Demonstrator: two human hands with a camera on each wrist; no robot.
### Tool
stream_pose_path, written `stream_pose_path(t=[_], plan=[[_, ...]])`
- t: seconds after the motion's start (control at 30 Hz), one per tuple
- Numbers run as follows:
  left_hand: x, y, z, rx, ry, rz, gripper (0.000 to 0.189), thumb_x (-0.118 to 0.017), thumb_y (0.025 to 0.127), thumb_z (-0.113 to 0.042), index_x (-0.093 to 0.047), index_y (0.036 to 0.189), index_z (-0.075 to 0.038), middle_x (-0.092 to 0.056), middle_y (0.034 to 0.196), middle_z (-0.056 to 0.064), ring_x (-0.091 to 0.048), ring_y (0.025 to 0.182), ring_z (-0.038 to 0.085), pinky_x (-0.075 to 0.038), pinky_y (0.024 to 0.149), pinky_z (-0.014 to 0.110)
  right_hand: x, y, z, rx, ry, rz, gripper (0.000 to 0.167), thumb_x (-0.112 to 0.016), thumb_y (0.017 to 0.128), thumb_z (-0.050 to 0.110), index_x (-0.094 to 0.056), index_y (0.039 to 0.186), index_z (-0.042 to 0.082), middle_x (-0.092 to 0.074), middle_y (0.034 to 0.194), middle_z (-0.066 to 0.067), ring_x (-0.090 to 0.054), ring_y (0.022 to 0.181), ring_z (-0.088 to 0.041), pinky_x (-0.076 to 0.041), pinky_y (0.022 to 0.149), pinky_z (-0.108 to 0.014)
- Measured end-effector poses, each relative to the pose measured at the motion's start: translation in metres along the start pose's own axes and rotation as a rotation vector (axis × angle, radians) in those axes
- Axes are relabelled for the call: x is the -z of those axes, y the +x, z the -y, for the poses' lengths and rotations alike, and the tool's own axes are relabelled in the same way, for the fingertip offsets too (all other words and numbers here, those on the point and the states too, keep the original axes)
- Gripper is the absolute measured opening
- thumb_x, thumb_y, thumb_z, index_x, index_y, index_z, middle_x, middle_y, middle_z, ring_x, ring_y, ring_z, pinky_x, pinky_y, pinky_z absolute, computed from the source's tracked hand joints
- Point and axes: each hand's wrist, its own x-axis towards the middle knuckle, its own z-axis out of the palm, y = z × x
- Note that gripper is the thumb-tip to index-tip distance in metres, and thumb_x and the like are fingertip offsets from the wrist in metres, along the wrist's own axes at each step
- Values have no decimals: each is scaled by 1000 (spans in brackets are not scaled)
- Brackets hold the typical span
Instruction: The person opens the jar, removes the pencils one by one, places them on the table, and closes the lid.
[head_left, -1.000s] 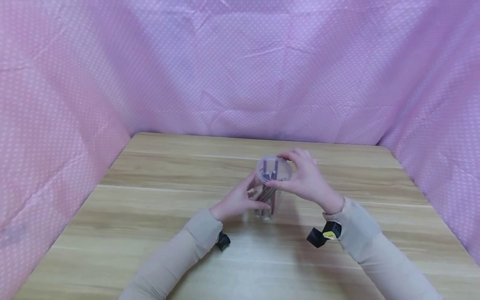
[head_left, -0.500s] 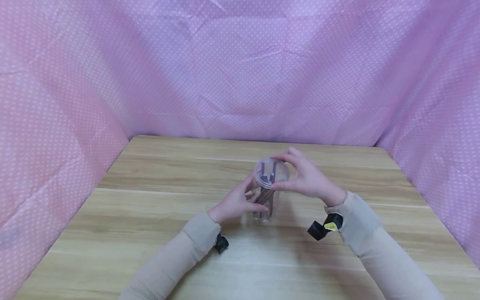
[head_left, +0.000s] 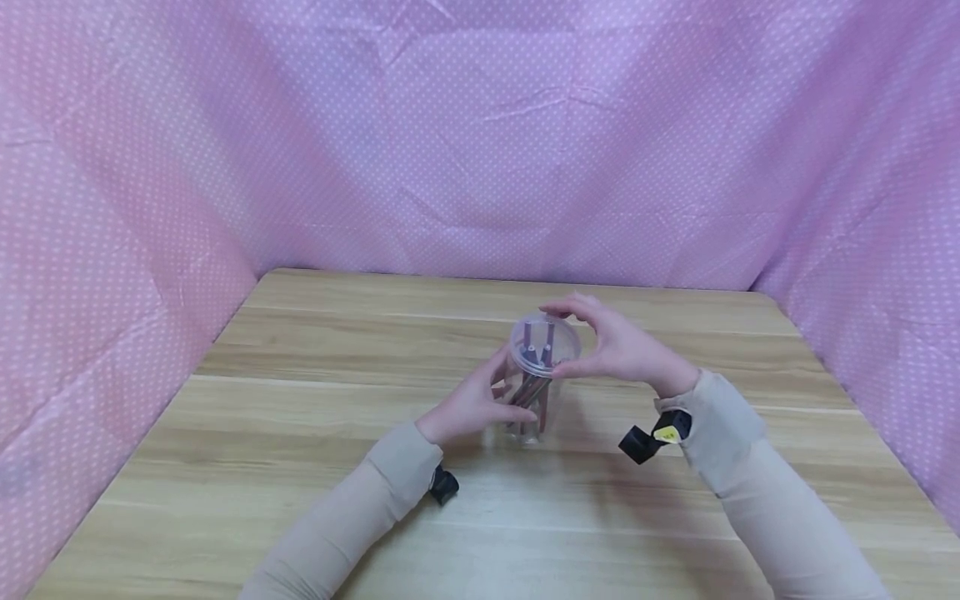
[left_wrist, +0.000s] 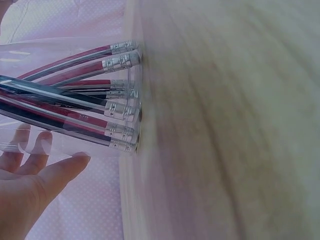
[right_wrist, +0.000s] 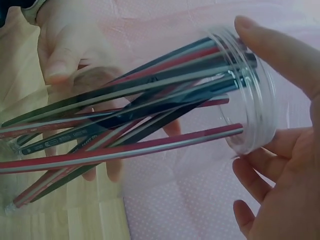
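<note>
A clear plastic jar [head_left: 553, 408] stands upright near the middle of the wooden table, with several red and black striped pencils [right_wrist: 135, 155] leaning inside. Their silver-banded eraser ends [left_wrist: 120, 62] point down at the jar's base. My left hand [head_left: 474, 407] grips the jar's body from the left, its thumb across the near side. Around the clear round lid [right_wrist: 265, 110] at the top curls my right hand [head_left: 618, 350], thumb on the near rim and fingers on the far rim. The lid sits on the jar; whether it is loose I cannot tell.
The wooden tabletop [head_left: 300, 400] spreads out on all sides of the jar. Pink dotted cloth [head_left: 480, 150] hangs behind the table and along both sides. Black wrist cameras [head_left: 652, 437] sit at both sleeve cuffs.
My right hand has turned slightly around the lid, its thumb sliding right along the near rim and its wrist shifting right and up. The left hand keeps its grip on the jar.
</note>
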Motion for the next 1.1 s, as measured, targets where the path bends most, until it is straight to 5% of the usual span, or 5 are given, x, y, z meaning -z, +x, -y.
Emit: stream_pose_path(t=[0.4,0.8,0.97,1.1], plan=[[-11,-3,1,-16,19,-29,101,-80,75,-14,-17,149,-40,-31,153,-3,-33,139,22,-36,111,46,7,-6,-7,73,79,107,70,-78,73,13,-47,136,2,-50,131,-14,-45,119,-28,-40,99,-58],[-17,-2,0,-1,31,-42,102,-80,74,-12,-17,150,-37,-31,154,-2,-33,139,23,-37,110,46,10,-11,-17,114,226,137,70,-74,73,3,-44,136,-5,-44,136,-21,-38,126,-28,-25,109,-65],[-17,-3,-1,-3,20,-44,102,-80,74,-12,-17,149,-40,-31,153,-5,-33,139,22,-35,111,45,9,-11,-22,144,295,155,70,-71,75,-2,-39,137,-9,-41,140,-25,-37,129,-10,-22,114,-57],[-18,-4,-3,-7,28,-42,101,-80,74,-13,-17,150,-37,-31,153,-2,-33,139,22,-36,111,45,6,-16,-19,144,275,96,72,-70,76,-2,-37,139,-8,-43,138,-26,-40,127,-16,-26,112,-50]])
